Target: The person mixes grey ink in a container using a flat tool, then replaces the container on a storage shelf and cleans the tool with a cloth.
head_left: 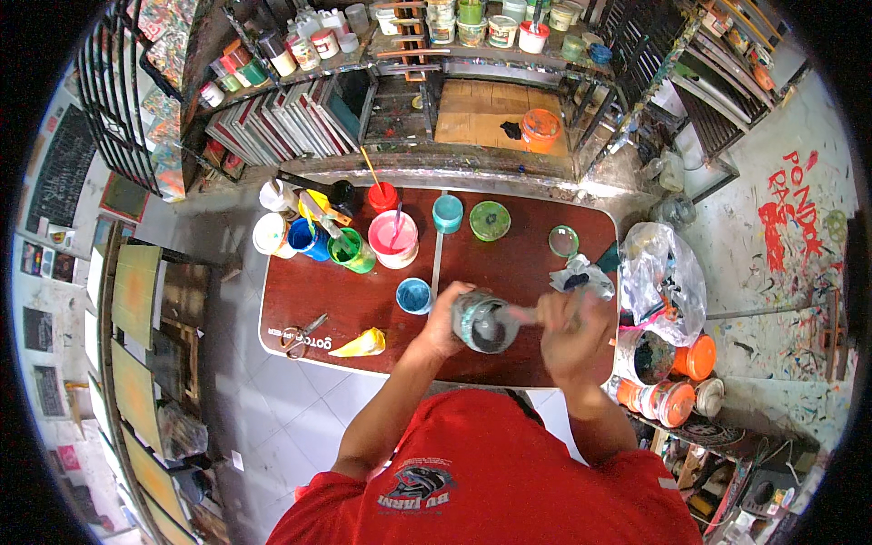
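My left hand (447,322) grips a container (483,327) streaked with teal and grey, tilted over the middle front of the red-brown table (318,295). My right hand (577,331) is blurred, closed around a pale stick-like tool (522,314) that reaches into the container's mouth. Just left of them stands a blue cup (414,295). Behind are a pink tub (392,242), a red pot (382,196), a teal cup (448,214) and a green tub (490,221). A crumpled, dark-stained wad (574,277) lies beyond my right hand. Scissors (300,336) and a yellow cone (363,343) lie at front left.
Several paint pots (345,245) crowd the table's back left. A plastic bag (661,277) and orange buckets (690,359) line its right side. Shelves hold jars (472,32) and stacked screen frames (282,123) at the back. A rack of panels (136,372) stands left.
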{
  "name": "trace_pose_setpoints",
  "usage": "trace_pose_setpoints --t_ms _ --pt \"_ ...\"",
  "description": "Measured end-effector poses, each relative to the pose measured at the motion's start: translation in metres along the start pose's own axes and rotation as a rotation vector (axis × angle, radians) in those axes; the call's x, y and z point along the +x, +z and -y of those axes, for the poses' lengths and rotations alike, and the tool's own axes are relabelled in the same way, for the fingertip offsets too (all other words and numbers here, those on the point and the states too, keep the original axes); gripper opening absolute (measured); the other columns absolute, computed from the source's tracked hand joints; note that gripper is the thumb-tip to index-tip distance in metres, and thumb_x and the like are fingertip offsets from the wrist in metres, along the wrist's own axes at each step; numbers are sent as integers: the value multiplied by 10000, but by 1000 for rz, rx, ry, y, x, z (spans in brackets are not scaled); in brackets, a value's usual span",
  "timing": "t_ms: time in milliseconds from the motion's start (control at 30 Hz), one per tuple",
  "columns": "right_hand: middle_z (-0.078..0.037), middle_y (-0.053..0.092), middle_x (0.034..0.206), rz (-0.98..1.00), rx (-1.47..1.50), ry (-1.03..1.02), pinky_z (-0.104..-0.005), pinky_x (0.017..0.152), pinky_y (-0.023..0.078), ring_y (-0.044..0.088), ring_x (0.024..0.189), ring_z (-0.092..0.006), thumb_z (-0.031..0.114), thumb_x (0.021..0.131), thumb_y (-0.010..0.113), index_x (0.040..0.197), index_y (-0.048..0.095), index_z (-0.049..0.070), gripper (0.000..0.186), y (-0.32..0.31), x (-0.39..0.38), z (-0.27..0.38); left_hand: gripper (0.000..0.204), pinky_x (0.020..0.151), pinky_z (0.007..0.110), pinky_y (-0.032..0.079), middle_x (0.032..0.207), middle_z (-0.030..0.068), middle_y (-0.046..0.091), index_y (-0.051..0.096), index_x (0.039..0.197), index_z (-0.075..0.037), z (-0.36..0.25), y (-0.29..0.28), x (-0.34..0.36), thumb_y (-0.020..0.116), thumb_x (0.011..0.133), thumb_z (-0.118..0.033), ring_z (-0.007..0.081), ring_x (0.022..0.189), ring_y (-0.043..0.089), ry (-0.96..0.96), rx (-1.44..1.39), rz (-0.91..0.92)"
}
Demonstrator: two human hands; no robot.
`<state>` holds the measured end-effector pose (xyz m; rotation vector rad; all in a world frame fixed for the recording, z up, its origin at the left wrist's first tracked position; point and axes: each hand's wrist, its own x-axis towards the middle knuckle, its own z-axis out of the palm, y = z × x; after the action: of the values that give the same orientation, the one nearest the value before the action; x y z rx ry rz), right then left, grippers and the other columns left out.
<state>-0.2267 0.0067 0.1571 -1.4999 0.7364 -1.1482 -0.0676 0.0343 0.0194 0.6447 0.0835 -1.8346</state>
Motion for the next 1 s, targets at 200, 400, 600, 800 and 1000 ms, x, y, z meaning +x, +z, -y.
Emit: trace_pose_setpoints --t_ms 200,400,600,800,1000 --pt "-74 492 530 181 -175 -301 -378 441 356 494 464 -257 155 753 525 570 460 112 199 0 -21 -1 352 800 393 528 882 101 667 634 947 -62 -8 8 10 460 896 -364 251 822 639 178 8 25" --pt "-37 356 503 -120 -106 -285 -353 439 347 369 443 -193 258 914 465 577 374 112 378 18 -5 -5 315 839 424 509 920 111 676 640 938 -54 8 16 10 500 855 -324 264 866 642 83 -68 92" --pt "-18 418 500 43 49 -116 -330 403 318 375 390 -188 294 888 460 542 407 121 391 -8 2 -14 380 852 418 508 950 108 661 620 983 -56 -3 12 -1 426 921 -377 263 886 627 18 -27 23" --pt "-36 385 480 236 297 -222 -364 380 308 381 369 -206 329 851 481 544 390 125 380 6 -3 3 428 847 439 502 966 125 669 632 1012 -56 -23 6 -2 490 843 -423 289 892 631 30 -109 -28" --pt "-30 435 503 283 330 -191 -385 403 340 418 403 -239 305 843 511 571 453 111 339 15 -10 11 312 822 434 507 916 96 660 616 929 -93 0 8 -3 490 880 -374 272 847 628 52 -44 -83"
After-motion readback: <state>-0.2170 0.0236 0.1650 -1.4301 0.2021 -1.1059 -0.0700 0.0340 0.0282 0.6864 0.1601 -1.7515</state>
